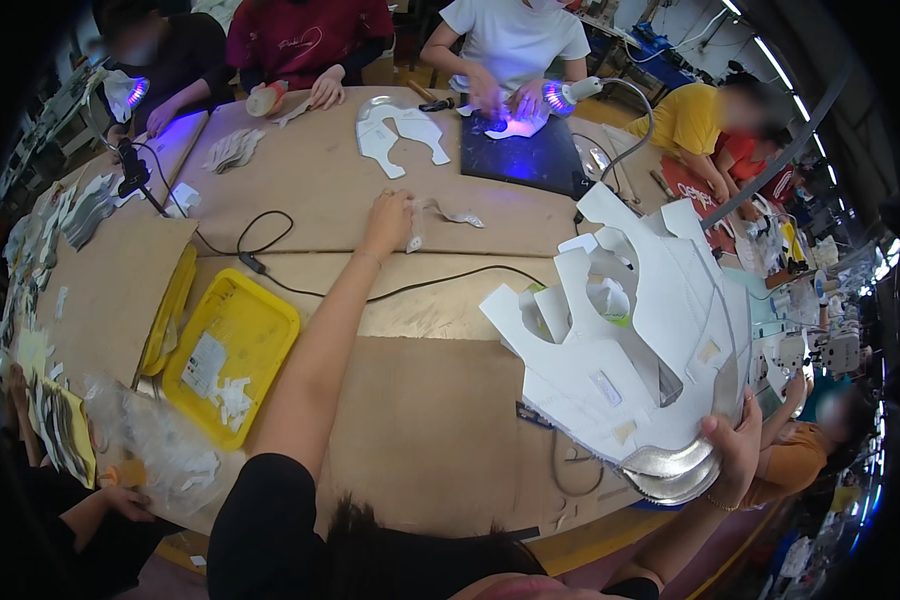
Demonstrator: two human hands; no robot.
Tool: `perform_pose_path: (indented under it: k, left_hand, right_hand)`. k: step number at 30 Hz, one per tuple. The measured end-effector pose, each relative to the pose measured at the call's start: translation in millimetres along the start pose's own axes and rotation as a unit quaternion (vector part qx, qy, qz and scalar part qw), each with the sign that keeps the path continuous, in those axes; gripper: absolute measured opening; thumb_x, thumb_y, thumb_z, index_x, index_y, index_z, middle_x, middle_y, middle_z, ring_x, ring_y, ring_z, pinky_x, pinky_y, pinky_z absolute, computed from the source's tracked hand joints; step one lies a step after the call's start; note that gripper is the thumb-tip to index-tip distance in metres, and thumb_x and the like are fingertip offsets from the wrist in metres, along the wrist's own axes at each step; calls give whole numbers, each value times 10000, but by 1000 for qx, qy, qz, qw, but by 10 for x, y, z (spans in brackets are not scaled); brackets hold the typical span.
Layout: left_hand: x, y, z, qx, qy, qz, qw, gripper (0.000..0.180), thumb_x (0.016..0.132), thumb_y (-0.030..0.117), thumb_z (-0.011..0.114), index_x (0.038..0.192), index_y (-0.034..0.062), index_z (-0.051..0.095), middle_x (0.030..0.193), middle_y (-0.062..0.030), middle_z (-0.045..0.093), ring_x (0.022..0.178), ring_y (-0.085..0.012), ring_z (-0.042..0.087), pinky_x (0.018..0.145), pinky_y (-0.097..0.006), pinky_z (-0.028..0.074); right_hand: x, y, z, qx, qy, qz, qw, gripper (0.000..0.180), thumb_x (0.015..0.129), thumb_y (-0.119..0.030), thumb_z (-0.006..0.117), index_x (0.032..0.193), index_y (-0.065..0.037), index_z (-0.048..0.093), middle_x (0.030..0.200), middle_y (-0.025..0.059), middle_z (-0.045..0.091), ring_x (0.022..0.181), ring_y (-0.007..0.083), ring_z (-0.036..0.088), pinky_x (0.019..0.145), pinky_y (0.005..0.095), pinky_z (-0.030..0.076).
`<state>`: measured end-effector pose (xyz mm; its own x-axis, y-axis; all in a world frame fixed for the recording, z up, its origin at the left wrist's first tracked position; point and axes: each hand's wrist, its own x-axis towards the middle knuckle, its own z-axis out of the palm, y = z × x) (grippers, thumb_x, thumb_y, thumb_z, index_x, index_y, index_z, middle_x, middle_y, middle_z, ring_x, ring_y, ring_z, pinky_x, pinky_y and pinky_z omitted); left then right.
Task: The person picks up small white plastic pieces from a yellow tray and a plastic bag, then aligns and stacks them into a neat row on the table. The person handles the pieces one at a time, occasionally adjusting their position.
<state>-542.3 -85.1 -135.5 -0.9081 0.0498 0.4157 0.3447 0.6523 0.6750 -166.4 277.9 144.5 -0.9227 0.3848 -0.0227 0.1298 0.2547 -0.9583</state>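
Note:
My left hand (388, 222) reaches far across the table with its fingers closed at the edge of a small curved strip (456, 216), pale and grey, that lies on the brown board. At the right, my right hand (735, 450) grips the near edge of a large fanned stack of white shoe-upper pieces (610, 350). Silvery rounded edges show at the bottom of the stack, close to my fingers. The stack tilts up above the table, and what lies beneath it is hidden. Another U-shaped white upper piece (378, 140) with a silver end lies beyond my left hand.
A yellow tray (288, 310) with white scraps stands left of my arm. A black cable (420, 287) crosses the table. Across it, co-workers sit by a black mat (530, 165) under a lamp (560, 97). Strip bundles (235, 150) and a clear plastic bag (150, 440) lie leftward.

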Motion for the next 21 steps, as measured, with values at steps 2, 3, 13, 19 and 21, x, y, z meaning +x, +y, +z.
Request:
perform_pose_path:
  k: [2, 3, 13, 19, 21]
  left_hand:
    - [238, -82, 45, 13, -39, 56, 998, 176, 774, 127, 690, 939, 69, 705, 985, -186, 587, 933, -360, 555, 847, -404, 459]
    - [354, -117, 62, 27, -82, 66, 994, 176, 786, 95, 669, 958, 86, 705, 997, -182, 580, 922, -353, 557, 836, -403, 462]
    - [835, -321, 198, 126, -257, 102, 953, 140, 748, 129, 691, 886, 119, 716, 1019, -129, 581, 1017, -315, 521, 924, -396, 417]
    - [885, -191, 5, 49, -314, 92, 944, 139, 751, 141, 652, 848, 62, 713, 917, -127, 652, 872, -259, 606, 792, -348, 479]
    - [862, -26, -199, -9, -330, 71, 941, 126, 741, 138, 639, 788, 41, 704, 777, -110, 656, 724, -217, 610, 687, -330, 482]
  right_hand:
    - [-10, 24, -14, 1, 11, -5, 1000, 839, 607, -240, 863, 1269, 88, 464, 1097, 113, 619, 953, 182, 604, 862, 288, 465]
    - [-20, 44, -13, 3, 18, -8, 1000, 837, 607, -244, 863, 1265, 88, 468, 1092, 114, 621, 949, 182, 605, 859, 288, 466]
    - [-7, 130, -7, 16, 40, 20, 999, 825, 620, -238, 854, 1262, 98, 460, 1078, 117, 627, 933, 180, 612, 849, 287, 472]
    - [56, 129, -4, 12, 26, 17, 999, 808, 626, -207, 853, 1266, 89, 458, 1073, 121, 631, 922, 177, 618, 851, 284, 477]
    - [65, 118, -5, 12, 17, 13, 1000, 807, 631, -217, 854, 1268, 84, 460, 1078, 120, 629, 924, 175, 618, 849, 282, 479]
